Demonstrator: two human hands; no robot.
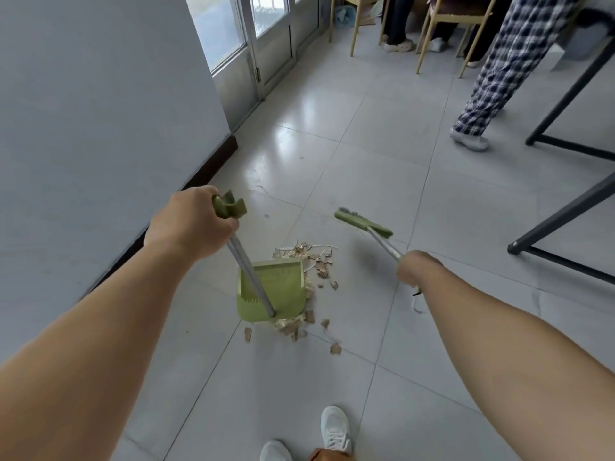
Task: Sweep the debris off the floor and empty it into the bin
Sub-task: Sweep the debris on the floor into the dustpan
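Observation:
A green dustpan (278, 291) stands on the grey tile floor on a long metal handle. My left hand (193, 224) grips the green top of that handle. Brown and pale debris (316, 264) lies around the pan's far edge, right side and near side. My right hand (416, 266) holds the metal shaft of a broom, whose green head (362, 221) hovers beyond and to the right of the pile. No bin is clearly in view.
A white wall with a dark skirting (186, 191) runs along the left. Black table legs (565, 207) stand at right. A person in checked trousers (499, 68) stands at the back right, near wooden chairs (442, 24) and a glass door (266, 38). My white shoes (334, 427) are at the bottom.

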